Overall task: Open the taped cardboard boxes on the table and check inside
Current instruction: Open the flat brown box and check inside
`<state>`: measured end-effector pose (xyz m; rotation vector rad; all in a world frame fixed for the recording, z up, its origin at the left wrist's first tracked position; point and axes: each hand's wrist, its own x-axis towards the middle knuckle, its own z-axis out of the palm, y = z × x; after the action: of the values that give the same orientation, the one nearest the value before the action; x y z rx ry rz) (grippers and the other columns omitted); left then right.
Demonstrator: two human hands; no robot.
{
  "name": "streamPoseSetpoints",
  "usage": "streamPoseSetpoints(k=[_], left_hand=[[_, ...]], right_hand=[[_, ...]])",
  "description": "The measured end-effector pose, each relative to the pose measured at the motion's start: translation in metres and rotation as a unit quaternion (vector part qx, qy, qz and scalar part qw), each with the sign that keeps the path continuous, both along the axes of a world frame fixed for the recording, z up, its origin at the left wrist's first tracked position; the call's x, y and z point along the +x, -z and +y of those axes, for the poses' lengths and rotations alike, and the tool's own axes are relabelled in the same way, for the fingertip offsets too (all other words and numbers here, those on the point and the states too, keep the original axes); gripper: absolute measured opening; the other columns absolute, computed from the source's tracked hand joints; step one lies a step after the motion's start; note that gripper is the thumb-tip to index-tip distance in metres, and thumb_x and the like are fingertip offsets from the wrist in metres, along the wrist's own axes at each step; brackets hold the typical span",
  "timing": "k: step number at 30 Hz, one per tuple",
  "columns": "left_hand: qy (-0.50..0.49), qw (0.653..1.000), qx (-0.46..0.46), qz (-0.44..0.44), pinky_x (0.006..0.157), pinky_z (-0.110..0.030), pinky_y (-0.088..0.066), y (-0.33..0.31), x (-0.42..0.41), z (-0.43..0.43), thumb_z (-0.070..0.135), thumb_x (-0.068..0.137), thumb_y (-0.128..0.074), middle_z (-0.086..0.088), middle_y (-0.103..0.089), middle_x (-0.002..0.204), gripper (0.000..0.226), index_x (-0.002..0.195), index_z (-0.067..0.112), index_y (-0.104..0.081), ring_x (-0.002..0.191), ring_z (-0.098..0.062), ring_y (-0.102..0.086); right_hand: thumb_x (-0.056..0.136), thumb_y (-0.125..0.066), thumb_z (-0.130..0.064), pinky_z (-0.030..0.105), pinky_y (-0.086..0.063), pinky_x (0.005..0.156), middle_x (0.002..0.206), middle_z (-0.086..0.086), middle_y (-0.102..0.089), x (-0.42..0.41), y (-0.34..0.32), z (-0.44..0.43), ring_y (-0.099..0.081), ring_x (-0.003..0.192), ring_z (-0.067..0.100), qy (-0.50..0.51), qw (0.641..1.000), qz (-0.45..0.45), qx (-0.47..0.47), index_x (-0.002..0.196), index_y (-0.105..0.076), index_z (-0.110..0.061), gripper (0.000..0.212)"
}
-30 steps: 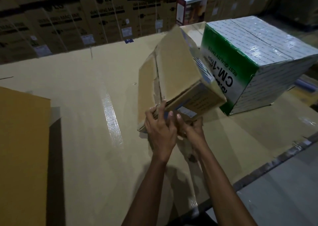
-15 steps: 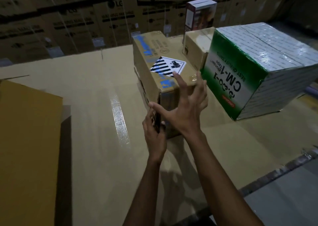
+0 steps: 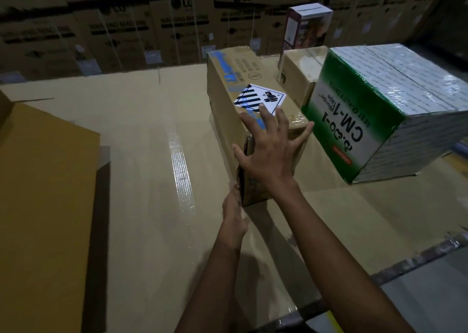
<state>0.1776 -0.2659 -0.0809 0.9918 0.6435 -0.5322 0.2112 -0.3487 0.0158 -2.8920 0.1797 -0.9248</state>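
Observation:
A long brown cardboard box (image 3: 243,79) with blue marks and a black-striped diamond label (image 3: 260,98) stands flat on the cardboard-covered table (image 3: 141,135). My right hand (image 3: 268,155) lies spread over the box's near end, fingertips reaching onto its top edge by the label. My left hand (image 3: 234,216) is lower, its fingertips touching the box's near bottom corner where a dark gap shows along the end flap. Neither hand grips anything that I can see.
A green and white shrink-wrapped tape carton (image 3: 379,120) sits close to the right of the box, with a smaller taped brown box (image 3: 298,71) and a tall printed carton (image 3: 306,26) behind. A yellow-brown box (image 3: 43,193) stands at the left. Stacked LG cartons (image 3: 177,28) line the back.
The box was tilted up in both hands, then set down flat. My right hand has spread over its near end and my left hand has slid down to the bottom corner.

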Motion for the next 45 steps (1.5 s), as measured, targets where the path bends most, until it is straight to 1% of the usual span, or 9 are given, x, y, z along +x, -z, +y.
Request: streamPoseSetpoints(k=[4, 7, 10, 22, 27, 31, 37, 41, 45], left_hand=[[-0.023, 0.994, -0.107, 0.023, 0.076, -0.035, -0.062, 0.012, -0.011, -0.002, 0.032, 0.105, -0.050, 0.005, -0.078, 0.090, 0.022, 0.115, 0.025, -0.068, 0.081, -0.015, -0.074], [-0.014, 0.973, -0.226, 0.052, 0.096, -0.046, -0.057, 0.021, -0.002, -0.015, 0.025, 0.082, -0.077, 0.001, -0.067, 0.130, 0.049, 0.129, 0.031, -0.063, 0.116, -0.022, -0.067], [-0.081, 0.978, -0.186, 0.055, 0.106, -0.068, -0.039, 0.026, 0.022, -0.031, 0.045, 0.067, -0.083, -0.017, -0.070, 0.125, 0.045, 0.107, 0.024, -0.081, 0.118, -0.043, -0.062], [-0.155, 0.943, -0.293, 0.032, 0.105, -0.072, -0.039, 0.015, 0.010, -0.034, 0.022, 0.077, -0.080, -0.029, -0.061, 0.128, 0.047, 0.122, 0.008, -0.072, 0.121, -0.050, -0.055], [-0.244, 0.952, -0.180, -0.043, 0.089, -0.067, -0.053, -0.002, 0.028, 0.010, 0.025, 0.042, -0.101, -0.019, -0.065, 0.130, 0.100, 0.131, 0.019, -0.055, 0.112, -0.041, -0.067], [-0.310, 0.937, 0.071, -0.145, 0.089, -0.062, -0.057, -0.024, 0.043, 0.037, 0.038, 0.040, -0.098, 0.005, -0.039, 0.127, 0.084, 0.103, 0.051, -0.046, 0.109, -0.022, -0.064], [-0.203, 0.893, 0.366, -0.165, 0.099, -0.044, -0.050, -0.014, 0.022, 0.042, 0.033, 0.065, -0.093, -0.006, -0.033, 0.139, 0.087, 0.134, 0.030, -0.040, 0.116, -0.031, -0.051], [-0.126, 0.910, 0.390, -0.066, 0.106, -0.054, -0.042, 0.012, 0.005, 0.051, 0.052, 0.064, -0.090, -0.019, -0.030, 0.146, 0.100, 0.141, 0.026, -0.031, 0.131, -0.042, -0.038], [-0.120, 0.788, 0.565, -0.211, 0.114, -0.057, -0.030, -0.002, 0.005, 0.056, 0.061, 0.058, -0.088, -0.015, -0.031, 0.150, 0.105, 0.144, 0.027, -0.037, 0.139, -0.038, -0.026]], right_hand=[[0.077, -0.064, -0.064, 0.080, -0.002, 0.112, 0.153, -0.010, -0.048, 0.000, 0.002, -0.009, -0.036, 0.149, 0.025, 0.009, 1.000, -0.021, 0.013, 0.141, -0.052, -0.047, 0.067], [0.078, -0.064, -0.063, 0.076, -0.006, 0.113, 0.147, -0.013, -0.053, 0.002, -0.003, -0.018, -0.041, 0.145, 0.021, 0.024, 0.998, -0.040, 0.042, 0.137, -0.055, -0.045, 0.062], [0.081, -0.062, -0.064, 0.076, -0.010, 0.113, 0.146, -0.015, -0.053, 0.004, -0.010, -0.034, -0.042, 0.143, 0.018, 0.035, 0.996, -0.046, 0.069, 0.137, -0.053, -0.044, 0.060], [0.080, -0.066, -0.064, 0.078, -0.006, 0.113, 0.148, -0.014, -0.050, -0.002, -0.016, -0.062, -0.037, 0.143, 0.018, 0.001, 0.982, -0.024, 0.185, 0.140, -0.053, -0.047, 0.063], [0.083, -0.078, -0.051, 0.049, -0.044, 0.107, 0.143, -0.010, -0.056, -0.016, -0.001, -0.077, -0.051, 0.132, 0.018, -0.055, 0.909, -0.052, 0.409, 0.138, -0.053, -0.046, 0.060], [0.089, -0.080, -0.035, 0.031, -0.056, 0.097, 0.129, -0.020, -0.062, -0.026, 0.034, -0.079, -0.061, 0.112, -0.006, -0.070, 0.794, -0.052, 0.601, 0.137, -0.053, -0.038, 0.056], [0.091, -0.077, -0.029, 0.027, -0.054, 0.092, 0.135, -0.002, -0.060, -0.042, 0.105, -0.076, -0.060, 0.119, 0.020, -0.009, 0.706, 0.016, 0.708, 0.133, -0.050, -0.032, 0.051], [0.093, -0.074, -0.024, 0.028, -0.047, 0.093, 0.134, 0.000, -0.057, -0.044, 0.112, -0.077, -0.054, 0.128, 0.025, 0.019, 0.783, 0.058, 0.619, 0.141, -0.048, -0.030, 0.055], [0.081, -0.082, -0.039, 0.048, -0.033, 0.113, 0.149, 0.003, -0.047, -0.036, 0.098, -0.067, -0.038, 0.139, 0.026, -0.031, 0.938, 0.030, 0.345, 0.144, -0.051, -0.032, 0.070]])
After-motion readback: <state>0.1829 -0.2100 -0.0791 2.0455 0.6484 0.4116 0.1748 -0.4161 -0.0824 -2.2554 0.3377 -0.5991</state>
